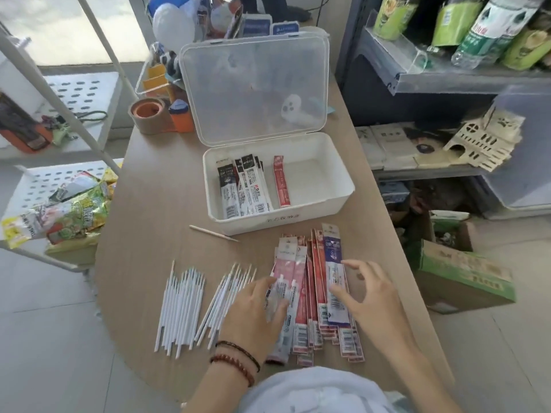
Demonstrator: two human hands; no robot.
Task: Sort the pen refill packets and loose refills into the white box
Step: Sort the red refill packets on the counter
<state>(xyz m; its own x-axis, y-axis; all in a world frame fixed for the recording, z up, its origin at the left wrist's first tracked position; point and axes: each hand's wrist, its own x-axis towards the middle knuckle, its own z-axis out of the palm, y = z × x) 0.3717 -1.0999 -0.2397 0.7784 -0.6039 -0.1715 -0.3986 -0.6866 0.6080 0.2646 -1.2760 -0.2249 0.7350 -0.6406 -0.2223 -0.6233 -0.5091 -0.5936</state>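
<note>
Far left, beyond the tabletop's (155,204) left edge: white perforated shelf (38,180) carrying snack bags (68,213). At the tabletop's far left corner: roll of brown tape (147,114), just beside an orange tape dispenser (181,116).

Near the front edge, left part: two fans of loose white refills, first bundle (182,305) and second bundle (220,302), lying close together, tips pointing away. A little farther in, toward the middle: single thin wooden stick (213,233), just before the front wall of the white box.

Left hand (253,311), with two bead bracelets (238,359) at the wrist, resting on the left side of the packet pile, fingers slightly spread and flat, pressing on pink refill packets (290,272).

In the middle of the tabletop: white box (298,217), clear lid (253,87) standing open behind. Inside, at the left end: several black-and-white refill packets (243,186); beside them, apart, one red packet (281,181). Right half of the box bare.

Before the box, toward the front edge: pile of red refill packets (316,293), with a blue packet (334,263) on top.

Right hand (372,299) over the pile's right side, fingers curved and spread, thumb and index tips touching the blue packet, not closed on it.

Beyond the right edge: grey shelf (447,81) with green packages (453,22).
</note>
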